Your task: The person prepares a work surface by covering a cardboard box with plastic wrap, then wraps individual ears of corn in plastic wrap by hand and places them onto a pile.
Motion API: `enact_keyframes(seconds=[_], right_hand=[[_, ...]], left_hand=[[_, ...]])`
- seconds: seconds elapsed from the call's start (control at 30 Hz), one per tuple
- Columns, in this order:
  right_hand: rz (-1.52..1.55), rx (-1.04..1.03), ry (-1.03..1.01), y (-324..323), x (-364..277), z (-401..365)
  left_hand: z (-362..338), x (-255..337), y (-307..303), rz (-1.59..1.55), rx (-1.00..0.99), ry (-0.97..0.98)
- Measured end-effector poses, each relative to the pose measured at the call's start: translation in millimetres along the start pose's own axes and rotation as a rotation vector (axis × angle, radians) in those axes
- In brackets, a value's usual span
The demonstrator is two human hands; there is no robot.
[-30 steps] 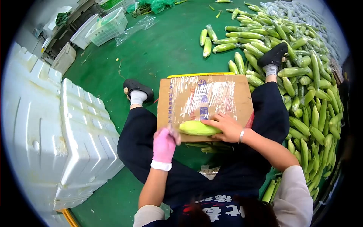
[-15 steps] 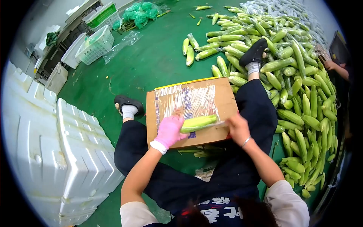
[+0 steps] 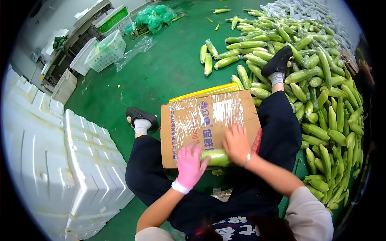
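A pale green ear of corn (image 3: 216,158) lies crosswise near the front edge of a printed cardboard box (image 3: 173,132), between my two hands. My left hand (image 3: 190,165), in a pink glove over a white cuff, is at the ear's left end with the fingers stretched forward and the thumb against the corn. My bare right hand (image 3: 237,145), a band at its wrist, covers the right end, its fingers stretched out over the box top and somewhat blurred. Clear plastic film (image 3: 227,114) covers much of the box's upper face.
A large heap of corn (image 3: 297,74), some ears film-wrapped, spreads to the right around one shoe. White foam boxes (image 3: 90,160) are stacked at left. White crates (image 3: 106,51), green netting (image 3: 155,17) and loose plastic (image 3: 136,50) are farther back on the green floor.
The ear of corn has come nearer my body, to the box's front edge. My right hand has moved from beside the box onto the corn's right end. My left fingers have straightened.
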State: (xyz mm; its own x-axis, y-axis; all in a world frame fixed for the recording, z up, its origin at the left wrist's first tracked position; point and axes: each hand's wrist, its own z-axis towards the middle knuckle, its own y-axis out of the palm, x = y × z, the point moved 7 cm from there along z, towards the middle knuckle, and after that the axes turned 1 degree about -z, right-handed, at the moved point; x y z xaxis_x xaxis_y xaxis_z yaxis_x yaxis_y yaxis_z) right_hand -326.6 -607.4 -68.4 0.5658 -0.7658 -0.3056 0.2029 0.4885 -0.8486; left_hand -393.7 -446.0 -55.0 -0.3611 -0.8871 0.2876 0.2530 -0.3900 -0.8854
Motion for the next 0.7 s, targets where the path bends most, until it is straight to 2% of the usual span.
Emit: enact_keyframes(seconds=[0.03,0.1,0.17,0.2,0.23,0.3,0.33,0.37,0.4,0.43,0.47,0.5,0.53,0.57,0.63,0.7], right_hand=[[-0.085,0.034,0.056,10.3,15.1,28.5],[-0.069,-0.034,0.018,51.9,44.7,74.4],[0.527,-0.515,0.242,77.1,38.6,99.4],[0.747,-0.815,0.246,95.9,27.5,95.3],[0.799,-0.778,0.183,107.3,20.9,89.4],[0.843,-1.082,0.282,82.5,11.6,86.7],[0.843,-1.074,0.286,79.6,13.9,85.7],[0.844,-1.165,0.192,77.1,8.6,79.0],[0.843,-1.258,0.098,75.4,3.9,68.8],[0.847,-1.255,0.103,80.4,7.1,59.6],[0.727,-1.203,-0.106,88.3,6.6,50.0],[0.600,-1.137,-0.307,84.9,1.1,43.8],[0.470,-1.160,-0.334,89.9,1.8,36.2],[0.454,-1.020,-0.355,82.8,-1.7,31.8],[0.348,-0.731,-0.503,74.9,-3.6,18.9],[0.300,-0.482,-0.560,59.9,-8.4,5.6]], left_hand=[[2.8,-4.2,3.3,0.064,0.076,0.001],[25.6,2.6,10.7,0.103,0.121,0.076],[51.2,0.0,20.8,0.075,0.053,0.129],[58.7,-7.4,24.7,0.133,0.020,0.138],[64.4,-16.2,27.5,0.129,0.025,0.145],[69.1,-28.0,47.5,0.103,-0.158,0.174],[69.0,-23.5,44.9,0.097,-0.074,0.230],[67.1,-14.6,42.8,0.099,-0.073,0.237],[62.6,-6.0,42.4,-0.091,-0.135,0.141],[54.8,-0.3,45.4,-0.282,-0.198,0.042],[43.7,3.0,54.3,-0.538,-0.293,-0.017],[36.8,11.7,50.5,-0.538,-0.298,-0.006],[14.5,10.3,69.1,-0.900,-0.584,-0.402],[-22.9,24.0,81.3,-1.239,-0.869,-0.826],[-83.5,92.9,74.2,-2.327,-1.053,-1.303],[-139.9,110.8,83.5,-2.062,-0.957,-1.237]])
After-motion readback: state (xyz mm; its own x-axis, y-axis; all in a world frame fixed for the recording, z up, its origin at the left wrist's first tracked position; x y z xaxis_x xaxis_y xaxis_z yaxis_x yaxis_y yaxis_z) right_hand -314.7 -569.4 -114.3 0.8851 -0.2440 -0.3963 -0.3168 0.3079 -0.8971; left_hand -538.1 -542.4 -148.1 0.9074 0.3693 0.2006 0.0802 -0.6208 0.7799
